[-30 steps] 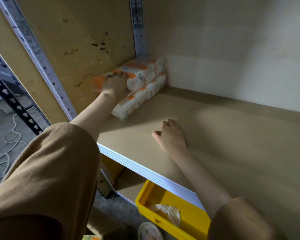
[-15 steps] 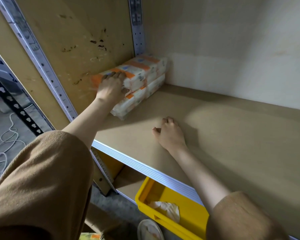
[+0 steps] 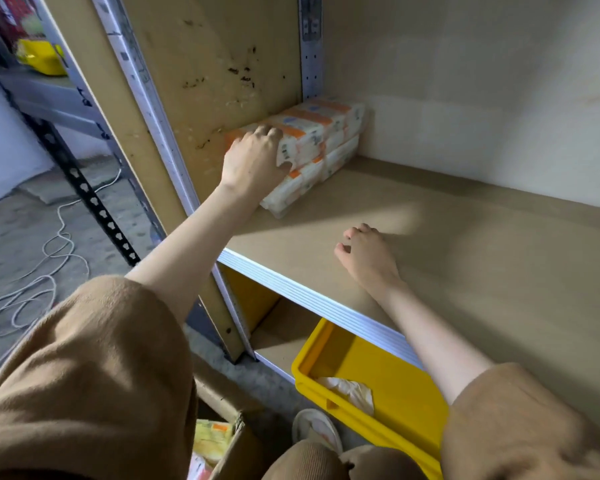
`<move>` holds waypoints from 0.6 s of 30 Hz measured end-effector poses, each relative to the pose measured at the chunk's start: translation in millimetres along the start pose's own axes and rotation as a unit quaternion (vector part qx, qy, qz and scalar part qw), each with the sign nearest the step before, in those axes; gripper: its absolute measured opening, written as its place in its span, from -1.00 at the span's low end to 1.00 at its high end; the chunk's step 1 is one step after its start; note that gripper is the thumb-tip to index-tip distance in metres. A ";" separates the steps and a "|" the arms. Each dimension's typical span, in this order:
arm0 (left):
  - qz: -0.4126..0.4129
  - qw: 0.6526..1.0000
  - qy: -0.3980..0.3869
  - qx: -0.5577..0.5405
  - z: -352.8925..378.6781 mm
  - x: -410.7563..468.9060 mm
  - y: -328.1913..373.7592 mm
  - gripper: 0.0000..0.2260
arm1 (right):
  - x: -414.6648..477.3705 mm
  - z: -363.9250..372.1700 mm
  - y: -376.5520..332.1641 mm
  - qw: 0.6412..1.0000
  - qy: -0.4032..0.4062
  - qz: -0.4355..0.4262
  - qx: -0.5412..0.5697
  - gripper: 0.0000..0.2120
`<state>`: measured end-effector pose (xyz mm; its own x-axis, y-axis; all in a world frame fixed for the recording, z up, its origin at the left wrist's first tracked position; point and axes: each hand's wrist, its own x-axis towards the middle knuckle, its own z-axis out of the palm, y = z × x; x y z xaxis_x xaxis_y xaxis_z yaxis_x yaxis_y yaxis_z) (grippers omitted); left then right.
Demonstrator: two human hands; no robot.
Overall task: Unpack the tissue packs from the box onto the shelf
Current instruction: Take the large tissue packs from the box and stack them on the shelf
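Observation:
White and orange tissue packs [image 3: 321, 133] are stacked in two layers in the back left corner of the wooden shelf [image 3: 447, 244], against the side panel. My left hand [image 3: 253, 161] grips the near end of the top front pack, fingers curled over its top. My right hand [image 3: 368, 252] rests on the shelf board further right, fingers loosely curled and holding nothing. At the bottom edge, the open cardboard box [image 3: 236, 441] shows more packs [image 3: 212, 436] inside.
A yellow plastic bin [image 3: 395, 386] with crumpled paper sits on the lower shelf under my right arm. The metal upright [image 3: 146, 109] frames the shelf's left side. White cables [image 3: 49, 251] lie on the concrete floor at left. A slipper [image 3: 314, 427] shows near the box.
My view has tilted down and back a little, bringing the box into sight. Both hands hold nearly the same places; the left still grips the top pack.

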<state>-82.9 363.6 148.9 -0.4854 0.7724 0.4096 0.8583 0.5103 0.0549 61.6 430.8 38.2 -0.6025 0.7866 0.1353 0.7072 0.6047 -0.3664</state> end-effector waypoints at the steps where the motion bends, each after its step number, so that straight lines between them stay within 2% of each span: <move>1: 0.006 1.000 0.007 -0.007 -1.5 -12.2 -3.8 -0.59 | -8.1 0.1 -4.1 1.000 -0.004 -0.011 -0.001 -0.72; 5: 0.008 1.000 -0.001 -0.029 -3.7 -74.3 -23.3 -0.61 | -44.1 1.5 -34.7 0.996 -0.039 -0.073 0.014 -0.70; 9: -0.039 0.998 -0.046 -0.032 -6.7 -150.0 -46.8 -0.60 | -89.0 12.5 -77.3 0.986 -0.034 -0.150 0.056 -0.69; 13: -0.092 0.990 -0.097 -0.037 -2.0 -232.2 -78.2 -0.67 | -134.2 38.1 -112.8 0.964 -0.109 -0.242 0.036 -0.69; 18: -0.157 0.971 -0.179 -0.031 16.0 -332.1 -118.8 -0.65 | -174.1 84.0 -149.6 0.933 -0.204 -0.296 0.005 -0.65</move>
<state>-26.3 52.6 -8.3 -0.7421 0.6700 0.0207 0.6614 0.7268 0.1851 29.6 192.8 -7.9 -0.9786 0.2007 -0.0449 0.2036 0.9149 -0.3485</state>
